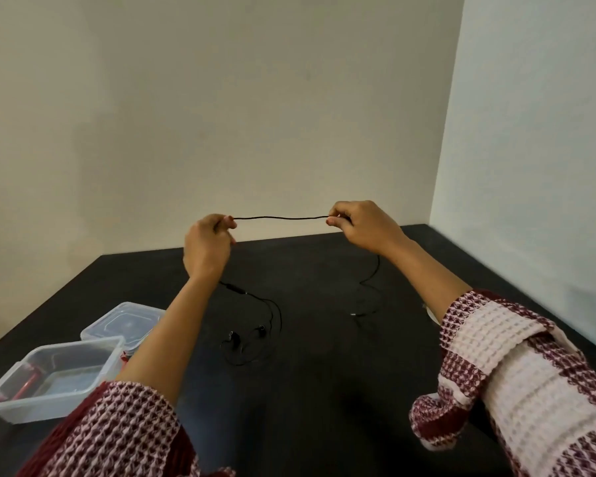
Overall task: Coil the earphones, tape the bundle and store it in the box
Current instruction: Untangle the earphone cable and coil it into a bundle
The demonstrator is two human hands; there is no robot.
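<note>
Black wired earphones (279, 218) are stretched taut in the air between my two hands, above a black table (324, 390). My left hand (205, 247) pinches the cable at its left end, my right hand (362, 225) pinches it at the right. From the left hand the cable drops to the table, where the two earbuds (246, 335) lie in loose loops. The plug end (356, 314) trails down from the right hand onto the table. A clear plastic box (54, 376) stands open at the left front.
The box's clear lid (124, 321) lies just behind the box. Something red (25, 383) shows through the box at its left side. A small white object (432, 316) peeks out beside my right sleeve. Pale walls close the table's far and right edges.
</note>
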